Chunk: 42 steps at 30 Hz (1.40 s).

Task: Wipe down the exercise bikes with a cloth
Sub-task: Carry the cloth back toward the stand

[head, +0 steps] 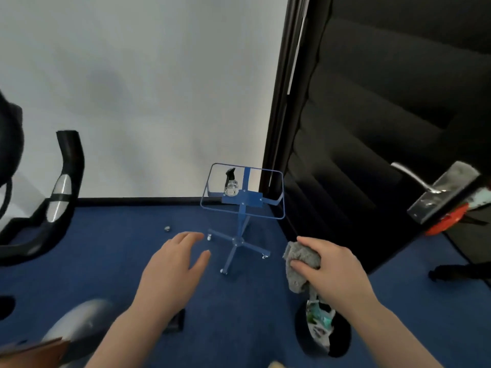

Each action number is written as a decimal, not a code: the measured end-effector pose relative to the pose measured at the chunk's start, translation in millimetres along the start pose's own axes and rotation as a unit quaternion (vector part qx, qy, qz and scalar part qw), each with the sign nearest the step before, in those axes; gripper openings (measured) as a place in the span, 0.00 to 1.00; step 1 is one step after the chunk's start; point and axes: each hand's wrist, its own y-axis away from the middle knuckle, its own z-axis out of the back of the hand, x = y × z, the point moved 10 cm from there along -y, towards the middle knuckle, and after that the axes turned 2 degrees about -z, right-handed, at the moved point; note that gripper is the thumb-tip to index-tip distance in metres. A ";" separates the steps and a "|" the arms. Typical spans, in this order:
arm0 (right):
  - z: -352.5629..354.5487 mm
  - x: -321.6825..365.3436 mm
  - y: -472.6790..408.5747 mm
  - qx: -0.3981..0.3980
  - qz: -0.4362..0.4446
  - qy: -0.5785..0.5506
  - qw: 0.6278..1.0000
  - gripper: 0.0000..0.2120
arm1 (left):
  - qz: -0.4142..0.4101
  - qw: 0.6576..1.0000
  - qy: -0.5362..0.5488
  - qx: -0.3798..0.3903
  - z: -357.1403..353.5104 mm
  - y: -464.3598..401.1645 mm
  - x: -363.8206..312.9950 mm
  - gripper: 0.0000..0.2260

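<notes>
Blue carpet fills the floor. At far left stands the exercise bike, well apart from both hands and not being wiped. A blue wheeled stand holds a spray bottle ahead. My right hand clutches the grey cloth; my left hand is spread, empty. Wiping looks still to do.

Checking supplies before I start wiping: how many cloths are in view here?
1. A grey cloth is bunched in the right hand, above a black bin. The left hand is open and holds nothing. More could be hidden outside the frame.
</notes>
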 end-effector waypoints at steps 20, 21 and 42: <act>-40.4 -20.3 -315.5 0.079 0.036 0.009 0.996 0.26 | 0.058 0.998 0.004 0.027 -100.0 -277.5 7.2 0.16; -49.3 -19.2 -325.6 0.086 0.033 0.009 0.996 0.26 | 0.067 0.997 -0.003 0.040 -107.1 -283.3 14.7 0.16; -281.0 -85.6 -524.4 0.180 -0.167 -0.015 0.969 0.25 | 0.097 0.963 0.008 0.251 -275.0 -442.8 132.2 0.17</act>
